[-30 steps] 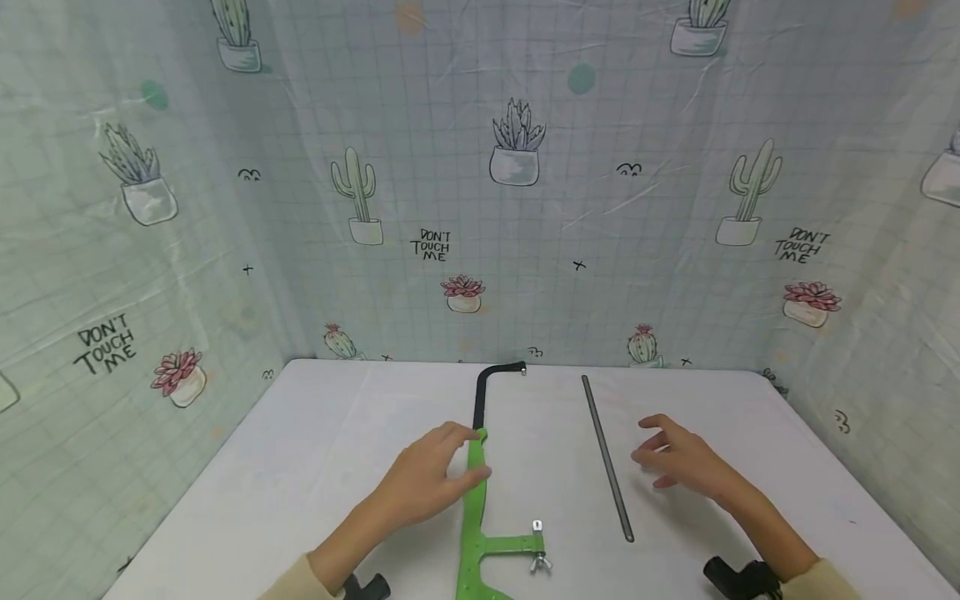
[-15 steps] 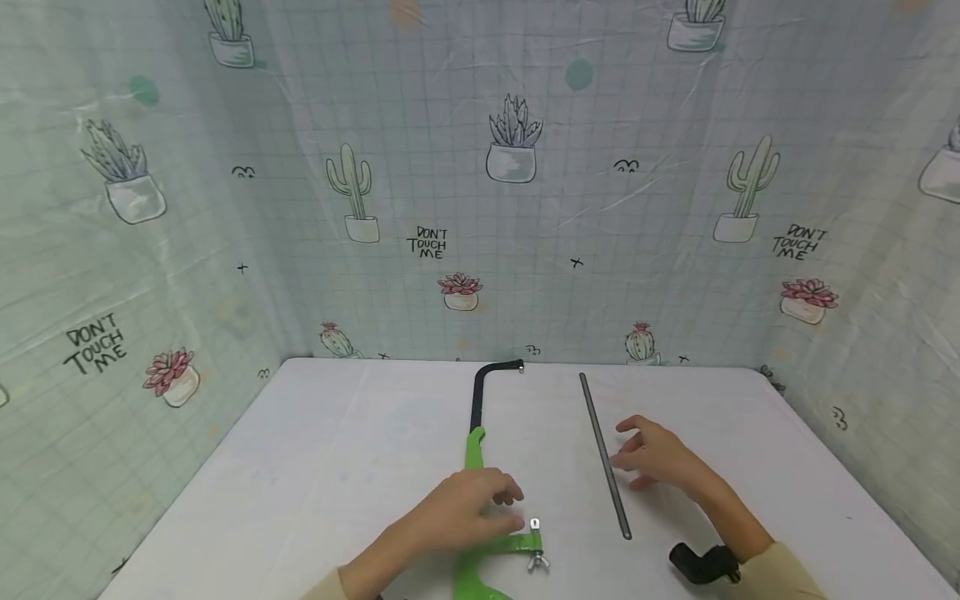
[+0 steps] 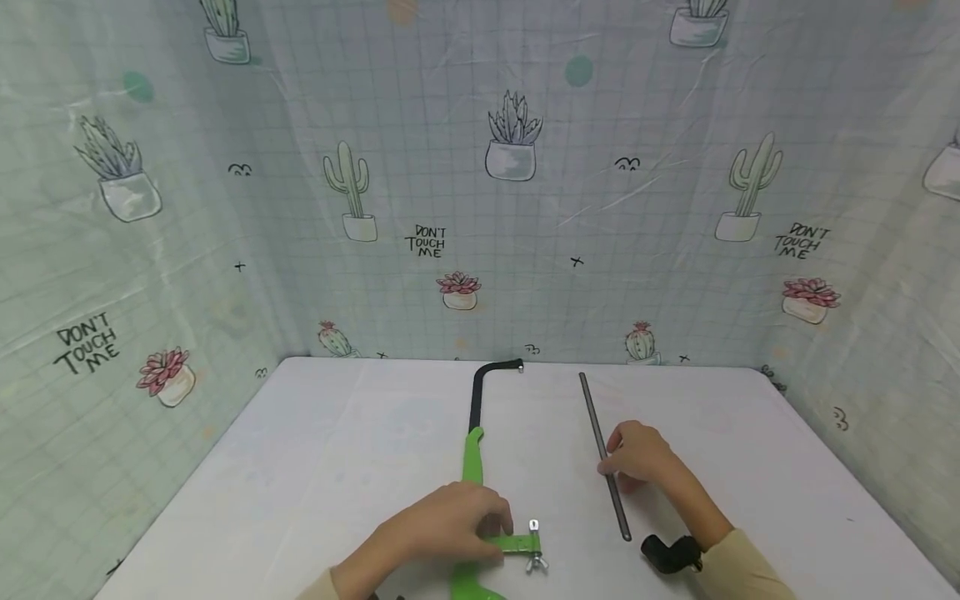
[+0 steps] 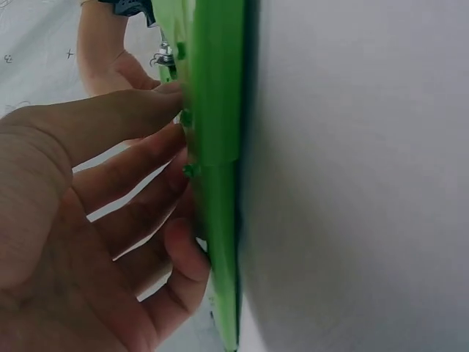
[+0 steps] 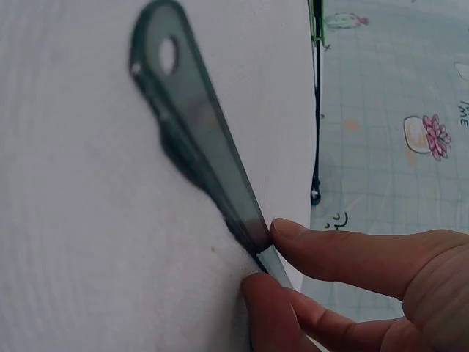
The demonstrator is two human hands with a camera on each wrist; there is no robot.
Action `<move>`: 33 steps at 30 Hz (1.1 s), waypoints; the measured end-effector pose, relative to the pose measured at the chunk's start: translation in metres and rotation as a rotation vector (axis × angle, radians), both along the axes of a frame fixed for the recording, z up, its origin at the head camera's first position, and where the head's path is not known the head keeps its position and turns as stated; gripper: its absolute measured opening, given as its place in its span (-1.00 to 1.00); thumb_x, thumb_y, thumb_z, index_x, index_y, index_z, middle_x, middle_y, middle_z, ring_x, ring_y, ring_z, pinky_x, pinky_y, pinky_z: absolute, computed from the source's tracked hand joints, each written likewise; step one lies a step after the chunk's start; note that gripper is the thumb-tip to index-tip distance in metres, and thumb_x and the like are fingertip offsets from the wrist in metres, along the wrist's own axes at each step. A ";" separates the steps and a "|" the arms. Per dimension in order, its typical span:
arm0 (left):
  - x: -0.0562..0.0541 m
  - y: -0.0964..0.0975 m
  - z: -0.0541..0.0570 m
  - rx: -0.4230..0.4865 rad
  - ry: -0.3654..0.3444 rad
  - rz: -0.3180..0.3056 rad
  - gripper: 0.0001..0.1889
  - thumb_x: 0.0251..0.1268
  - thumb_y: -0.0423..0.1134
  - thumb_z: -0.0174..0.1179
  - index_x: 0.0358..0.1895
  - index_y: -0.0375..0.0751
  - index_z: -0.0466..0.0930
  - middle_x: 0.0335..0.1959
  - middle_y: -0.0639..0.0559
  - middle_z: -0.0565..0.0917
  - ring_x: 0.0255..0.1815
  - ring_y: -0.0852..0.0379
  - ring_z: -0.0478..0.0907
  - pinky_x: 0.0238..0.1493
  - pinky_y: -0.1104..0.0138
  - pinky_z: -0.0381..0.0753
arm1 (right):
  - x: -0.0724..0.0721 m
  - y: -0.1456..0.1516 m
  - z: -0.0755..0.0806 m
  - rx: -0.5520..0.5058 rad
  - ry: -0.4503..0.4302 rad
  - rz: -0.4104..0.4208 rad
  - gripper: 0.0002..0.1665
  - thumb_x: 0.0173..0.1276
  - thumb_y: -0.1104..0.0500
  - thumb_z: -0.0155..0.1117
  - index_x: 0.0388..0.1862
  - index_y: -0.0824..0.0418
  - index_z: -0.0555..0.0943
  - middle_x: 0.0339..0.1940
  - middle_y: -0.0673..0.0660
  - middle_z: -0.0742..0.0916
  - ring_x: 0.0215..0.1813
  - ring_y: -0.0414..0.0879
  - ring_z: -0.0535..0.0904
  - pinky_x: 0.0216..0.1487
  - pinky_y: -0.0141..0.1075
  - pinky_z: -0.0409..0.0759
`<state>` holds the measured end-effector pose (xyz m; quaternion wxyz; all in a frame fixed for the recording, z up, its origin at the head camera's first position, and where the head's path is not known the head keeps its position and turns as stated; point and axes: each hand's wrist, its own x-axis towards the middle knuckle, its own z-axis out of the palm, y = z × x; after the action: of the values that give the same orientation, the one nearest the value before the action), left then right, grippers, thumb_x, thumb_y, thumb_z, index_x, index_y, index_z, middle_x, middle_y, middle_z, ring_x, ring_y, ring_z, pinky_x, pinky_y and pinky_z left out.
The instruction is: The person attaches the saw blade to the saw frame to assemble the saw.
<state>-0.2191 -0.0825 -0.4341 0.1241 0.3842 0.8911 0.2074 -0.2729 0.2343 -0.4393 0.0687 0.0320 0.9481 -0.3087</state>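
Observation:
A hacksaw frame (image 3: 471, 458), with a green handle section and a black curved front bow, lies lengthwise on the white table. My left hand (image 3: 450, 521) lies over its green part, and in the left wrist view the thumb and fingers hold the green frame (image 4: 216, 139). A silver wing nut and blade pin show on the short green arm. To the right, a thin grey hacksaw blade (image 3: 592, 417) lies at a slant. My right hand (image 3: 641, 454) pinches it near its middle; in the right wrist view the blade (image 5: 201, 125) has a hole at its end.
The white table (image 3: 360, 433) ends at a back edge against a cactus-print curtain (image 3: 420, 100), which also runs along both sides. A black wrist mount (image 3: 671, 554) sits on the right forearm.
My left hand has slid nearer along the hacksaw frame and taken hold of it around the short arm. My right hand has moved left and pinched the blade.

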 end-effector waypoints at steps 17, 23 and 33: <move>-0.003 -0.003 -0.009 -0.018 0.023 -0.035 -0.82 0.20 -0.05 0.47 -0.17 0.18 0.70 -0.34 0.46 0.58 -0.31 0.53 0.46 -0.20 0.52 0.49 | 0.002 -0.012 0.005 0.023 -0.005 -0.039 -0.65 0.20 0.27 0.50 -0.10 0.39 0.59 -0.43 0.16 0.71 -0.53 -0.08 0.63 -0.45 -0.27 0.58; -0.002 -0.002 -0.010 -0.020 0.031 -0.039 -0.82 0.21 -0.05 0.46 -0.16 0.16 0.70 -0.33 0.45 0.58 -0.31 0.53 0.46 -0.20 0.51 0.50 | 0.001 -0.011 0.002 0.006 -0.008 -0.038 -0.59 0.18 0.30 0.51 -0.07 0.41 0.55 -0.40 0.19 0.70 -0.54 -0.09 0.63 -0.45 -0.28 0.59; -0.002 -0.001 -0.010 -0.017 0.025 -0.033 -0.83 0.22 -0.05 0.45 -0.17 0.17 0.69 -0.33 0.45 0.57 -0.31 0.52 0.46 -0.20 0.51 0.50 | -0.002 -0.010 -0.003 -0.054 0.019 -0.034 -0.47 0.13 0.36 0.48 0.05 0.42 0.45 -0.34 0.24 0.66 -0.48 -0.06 0.59 -0.45 -0.27 0.61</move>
<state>-0.2211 -0.0832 -0.4441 0.1194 0.4003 0.8878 0.1931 -0.2747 0.2242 -0.4425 0.0554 0.0432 0.9394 -0.3356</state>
